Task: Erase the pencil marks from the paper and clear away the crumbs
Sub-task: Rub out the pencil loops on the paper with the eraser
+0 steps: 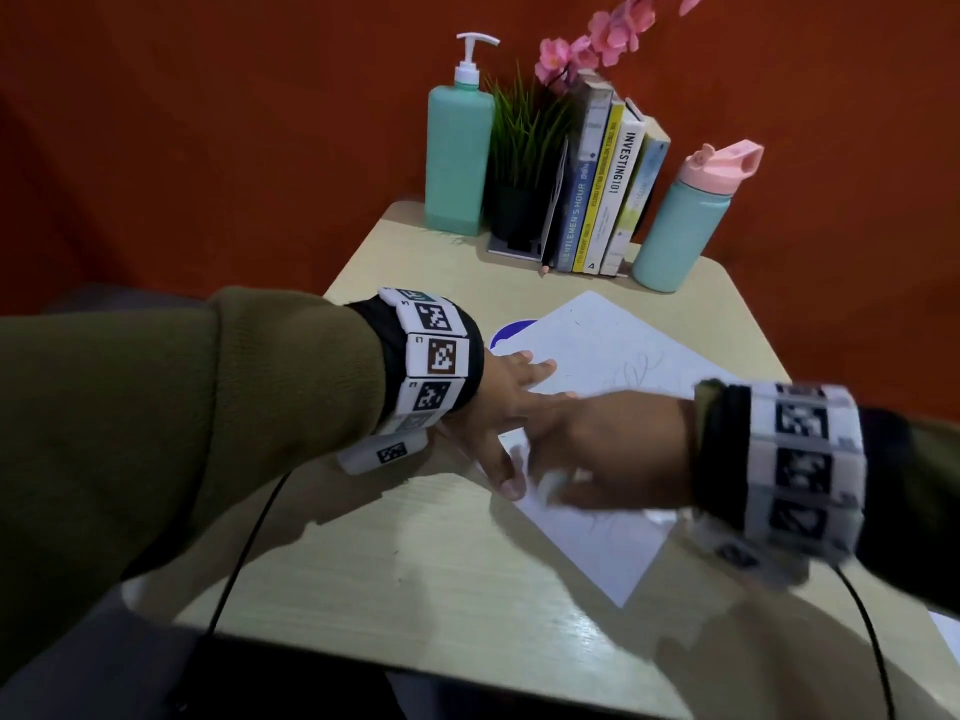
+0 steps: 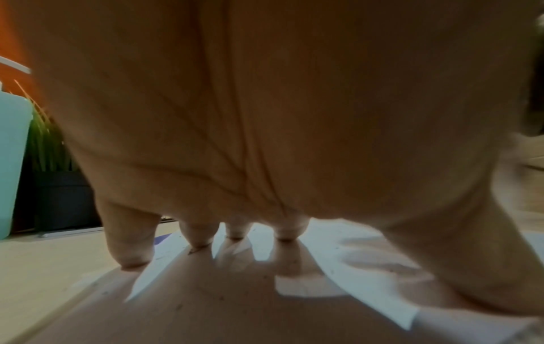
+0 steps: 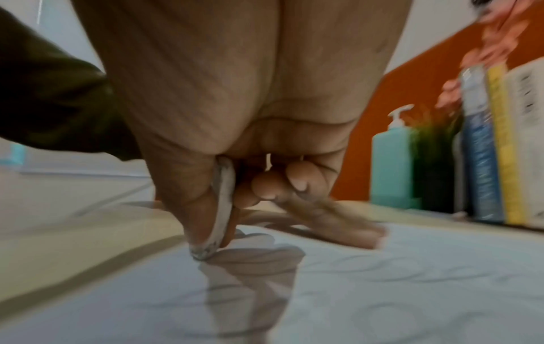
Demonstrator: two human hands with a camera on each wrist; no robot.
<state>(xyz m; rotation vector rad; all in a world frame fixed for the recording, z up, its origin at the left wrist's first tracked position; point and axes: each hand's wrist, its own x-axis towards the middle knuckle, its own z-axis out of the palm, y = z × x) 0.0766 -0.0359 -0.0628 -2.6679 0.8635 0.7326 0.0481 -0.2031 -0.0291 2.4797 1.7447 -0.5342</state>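
So I've got the paper lying flat mid-desk, in front of the books. My left hand is spread flat on the paper, pinning it. My right hand pinches a worn eraser, tip touching the sheet, pencil marks beside it.

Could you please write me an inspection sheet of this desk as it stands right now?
Surface: pale wooden desk, lit from above.
Job's things: white paper lying askew, faint pencil marks left; worn white eraser touching the sheet; dark crumbs scattered on it.
Clutter: pump bottle, potted grass plant, row of books, teal flask with pink lid, pink flowers.
Grippers: left hand spread flat, pressing the paper; right hand pinches the eraser.
Cables: black leads hang from both wristbands.
Surroundings: red-orange wall.
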